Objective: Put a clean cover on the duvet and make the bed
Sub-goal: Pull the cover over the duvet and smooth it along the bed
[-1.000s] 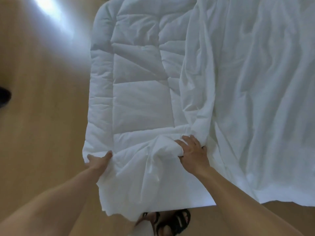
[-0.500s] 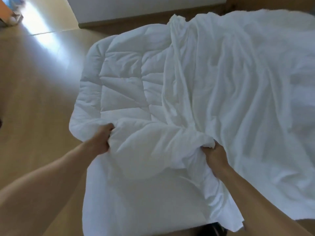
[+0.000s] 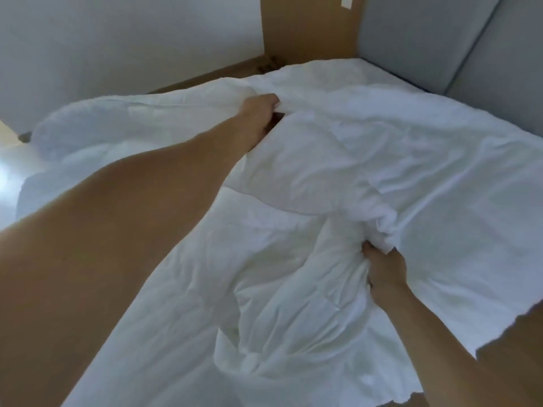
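Left arm is stretched right out: my left hand (image 3: 260, 108) is fisted on a fold of the duvet (image 3: 88, 124), far up the bed near the grey headboard (image 3: 426, 39). My right hand (image 3: 383, 267) is close to me, fingers curled tight round a bunched handful of the cover (image 3: 440, 177). The cover spreads wrinkled across the right, the duvet puffs along the left edge above the floor (image 3: 7, 174). How much duvet sits inside the cover, I cannot tell; it is all white on white. One duvet, one cover, both hands busy. Half a second ago my left hand gripped the duvet's near edge; now it has shot forward, and my view has tipped up.
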Tool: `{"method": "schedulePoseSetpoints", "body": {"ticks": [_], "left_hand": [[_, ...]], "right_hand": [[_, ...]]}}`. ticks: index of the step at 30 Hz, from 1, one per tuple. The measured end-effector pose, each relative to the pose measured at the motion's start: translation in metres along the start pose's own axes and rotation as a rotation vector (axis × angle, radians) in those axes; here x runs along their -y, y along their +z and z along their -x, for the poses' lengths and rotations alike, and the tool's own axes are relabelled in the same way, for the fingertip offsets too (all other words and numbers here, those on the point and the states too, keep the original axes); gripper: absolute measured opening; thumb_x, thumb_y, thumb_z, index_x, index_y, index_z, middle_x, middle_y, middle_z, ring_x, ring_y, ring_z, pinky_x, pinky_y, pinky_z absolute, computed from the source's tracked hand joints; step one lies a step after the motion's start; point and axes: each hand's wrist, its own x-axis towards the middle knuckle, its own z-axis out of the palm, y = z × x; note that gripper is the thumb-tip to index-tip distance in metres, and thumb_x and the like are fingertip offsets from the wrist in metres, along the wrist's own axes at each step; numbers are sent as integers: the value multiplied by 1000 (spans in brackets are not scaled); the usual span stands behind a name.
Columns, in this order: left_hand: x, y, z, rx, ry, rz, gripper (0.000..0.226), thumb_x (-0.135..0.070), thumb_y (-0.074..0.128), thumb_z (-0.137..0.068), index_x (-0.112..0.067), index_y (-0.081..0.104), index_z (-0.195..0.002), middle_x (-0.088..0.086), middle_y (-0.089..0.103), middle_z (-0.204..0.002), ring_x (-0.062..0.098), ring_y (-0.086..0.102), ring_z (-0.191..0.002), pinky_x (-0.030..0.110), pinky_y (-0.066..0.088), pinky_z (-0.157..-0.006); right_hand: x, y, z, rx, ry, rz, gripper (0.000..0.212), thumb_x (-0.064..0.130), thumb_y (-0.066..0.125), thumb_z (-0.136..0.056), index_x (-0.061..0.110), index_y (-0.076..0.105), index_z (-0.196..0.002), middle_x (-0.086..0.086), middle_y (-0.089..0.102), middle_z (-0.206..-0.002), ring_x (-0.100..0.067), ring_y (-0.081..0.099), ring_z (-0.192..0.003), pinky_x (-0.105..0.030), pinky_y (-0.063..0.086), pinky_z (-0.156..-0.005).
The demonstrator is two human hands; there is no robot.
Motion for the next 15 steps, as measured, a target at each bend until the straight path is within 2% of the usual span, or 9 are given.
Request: {"method": "schedulePoseSetpoints", "body": {"ticks": [2, 5, 7, 8, 10, 11, 12, 13, 15], "left_hand": [[1, 56, -12, 67, -56, 33, 20, -14, 52, -97, -13, 56, -78, 4, 61, -83, 24, 61, -86, 30, 55, -77], [18, 118, -6, 274, -195, 57, 14, -11, 50, -97, -5, 62, -92, 12, 68, -88, 28, 64, -83, 34, 56, -80], [41, 119, -7, 380, -246, 2, 13, -14, 52, -94, -5, 61, -98, 13, 72, -89, 28, 67, -84, 33, 55, -81], [55, 110, -6, 424, -258, -23, 14, -17, 54, -94, -7, 59, -102, 13, 73, -92, 28, 67, -87, 34, 53, -82], [86, 84, 2, 418, -279, -51, 15, -22, 55, -97, -11, 58, -106, 13, 71, -98, 29, 67, -92, 38, 51, -84], [107, 64, 7, 356, -290, -96, 13, -21, 55, -98, -12, 58, -106, 12, 69, -99, 29, 65, -92, 38, 50, -82], [131, 39, 14, 275, -308, -170, 10, -18, 54, -99, -12, 60, -104, 11, 68, -99, 28, 65, -89, 37, 49, -79], [158, 10, 24, 194, -333, -272, 8, -16, 53, -99, -12, 61, -100, 10, 68, -99, 26, 65, -86, 35, 49, -75], [208, -52, 49, 90, -394, -464, 10, -11, 54, -98, -12, 63, -92, 11, 70, -100, 22, 65, -80, 31, 50, -69]], "right_hand": [[-3, -26, -29, -53, 31, 5, 5, 16, 64, -90, 18, 66, -94, -9, 65, -95, -25, 58, -77, -36, 48, -68], [-17, -59, -62, -108, 116, 85, 15, 17, 61, -93, 13, 64, -108, -8, 63, -99, -30, 60, -93, -47, 53, -87], [-27, -73, -72, -140, 141, 256, 26, 18, 57, -94, 5, 62, -116, -14, 64, -101, -32, 59, -91, -52, 55, -89], [-31, -75, -72, -156, 132, 359, 33, 18, 56, -93, 4, 60, -122, -18, 64, -112, -35, 60, -95, -51, 54, -90], [-38, -69, -60, -190, 52, 584, 46, 20, 58, -93, 7, 51, -137, -18, 54, -135, -38, 54, -117, -48, 48, -97], [-40, -61, -48, -190, -54, 667, 47, 19, 60, -92, 8, 50, -138, -16, 51, -137, -38, 51, -122, -47, 45, -98], [-44, -48, -33, -137, -186, 713, 43, 16, 61, -92, 8, 54, -134, -14, 53, -133, -35, 52, -121, -44, 44, -97], [-50, -32, -16, -16, -315, 737, 35, 13, 61, -93, 9, 59, -128, -12, 58, -126, -32, 56, -117, -40, 44, -94], [-63, 5, 21, 320, -463, 833, 24, 14, 58, -96, 11, 66, -118, -5, 65, -116, -26, 62, -109, -33, 46, -92]]}}
